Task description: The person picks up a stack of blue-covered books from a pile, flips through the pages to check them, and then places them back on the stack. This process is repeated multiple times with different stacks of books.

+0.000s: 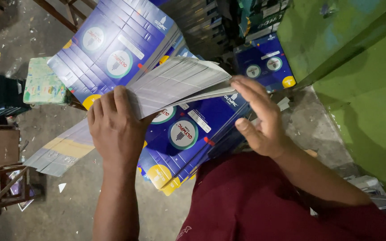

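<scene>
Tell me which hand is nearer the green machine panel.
Right. The right hand is at the grey card stack's right edge, closer to the green machine panel; the left hand grips the stack's left side.

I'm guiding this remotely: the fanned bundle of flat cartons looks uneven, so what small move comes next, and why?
Probably press the right hand flat against the splayed edges to square them. The left hand grips one end of the grey-backed carton bundle, whose free ends fan apart, and the right palm is open beside them, above the blue printed carton stack.
</scene>
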